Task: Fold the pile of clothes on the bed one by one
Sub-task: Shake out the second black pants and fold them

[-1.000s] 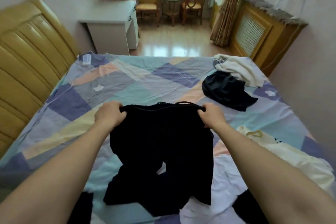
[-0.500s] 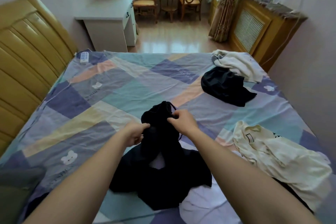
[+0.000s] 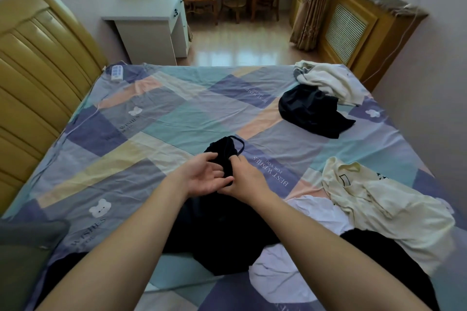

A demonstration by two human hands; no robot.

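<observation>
Hands meet over the middle of the bed (image 3: 156,118), both on a black garment (image 3: 222,232) whose top is bunched up between them. The right hand (image 3: 246,180) pinches the gathered fabric near a thin strap loop, fingers curled round it. The left hand (image 3: 206,177) lies palm up with fingers loosely spread, its fingertips touching the same bunch. The rest of the garment trails down toward the near edge, partly over a white piece (image 3: 285,278). A cream shirt (image 3: 389,209) lies crumpled to the right; farther off, a dark garment (image 3: 310,111) touches another cream one (image 3: 328,81).
</observation>
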